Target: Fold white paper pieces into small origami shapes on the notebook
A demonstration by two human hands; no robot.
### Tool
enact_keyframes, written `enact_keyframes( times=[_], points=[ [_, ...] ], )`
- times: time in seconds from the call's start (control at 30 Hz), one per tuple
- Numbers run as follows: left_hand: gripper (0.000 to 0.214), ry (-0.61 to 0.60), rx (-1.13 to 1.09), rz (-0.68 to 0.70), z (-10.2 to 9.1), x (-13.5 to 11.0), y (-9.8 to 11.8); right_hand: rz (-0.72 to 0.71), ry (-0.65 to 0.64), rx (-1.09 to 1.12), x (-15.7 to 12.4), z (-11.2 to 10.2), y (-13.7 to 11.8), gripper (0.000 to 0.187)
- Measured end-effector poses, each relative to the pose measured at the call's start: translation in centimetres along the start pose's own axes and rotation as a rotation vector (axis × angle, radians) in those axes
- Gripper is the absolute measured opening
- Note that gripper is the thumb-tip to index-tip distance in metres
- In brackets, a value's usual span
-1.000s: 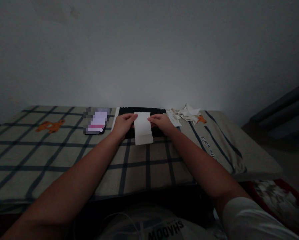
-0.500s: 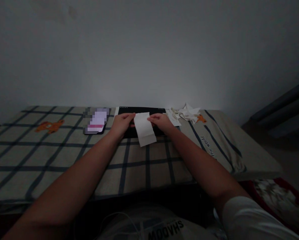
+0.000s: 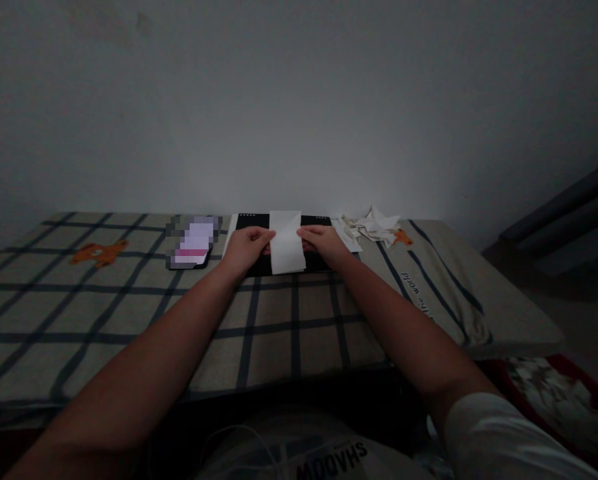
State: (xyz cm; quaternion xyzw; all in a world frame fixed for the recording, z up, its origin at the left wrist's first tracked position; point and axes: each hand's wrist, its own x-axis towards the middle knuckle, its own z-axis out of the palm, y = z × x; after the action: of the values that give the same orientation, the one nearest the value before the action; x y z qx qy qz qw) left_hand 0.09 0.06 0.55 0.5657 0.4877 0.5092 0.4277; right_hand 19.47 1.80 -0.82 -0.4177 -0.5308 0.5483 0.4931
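A white rectangular sheet of paper [image 3: 286, 243] lies over a black notebook-like board [image 3: 313, 221] at the far side of a checked cloth surface. My left hand [image 3: 246, 247] pinches the paper's left edge with closed fingers. My right hand [image 3: 323, 243] grips its right edge in the same way. Both forearms reach straight forward from the bottom of the view.
A phone [image 3: 193, 241] lies left of the board. A heap of folded white paper scraps [image 3: 371, 227] sits to its right. The checked cloth [image 3: 129, 307] carries orange bear prints. A bare wall stands behind; a dark rail crosses the far right.
The paper, tilted and hanging toward me half a second ago, now sits straight and has shifted farther away onto the black board. Both hands stayed on its edges.
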Motion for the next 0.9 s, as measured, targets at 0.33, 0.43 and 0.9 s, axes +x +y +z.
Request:
enact_keyframes(
  times=[0.33, 0.43, 0.9],
  points=[
    [0.025, -0.161, -0.163, -0.164, -0.31, 0.41, -0.71, -0.058, 0.111, -0.057, 0.15, -0.29, -0.02, 0.014],
    [0.023, -0.102, -0.138, -0.119, -0.32, 0.49, -0.89, -0.053, 0.103, -0.061, 0.19, -0.08, -0.06, 0.012],
    [0.018, -0.14, -0.179, -0.188, -0.35, 0.36, -0.56, -0.07, 0.122, -0.018, 0.2, -0.21, -0.08, 0.022]
  ],
)
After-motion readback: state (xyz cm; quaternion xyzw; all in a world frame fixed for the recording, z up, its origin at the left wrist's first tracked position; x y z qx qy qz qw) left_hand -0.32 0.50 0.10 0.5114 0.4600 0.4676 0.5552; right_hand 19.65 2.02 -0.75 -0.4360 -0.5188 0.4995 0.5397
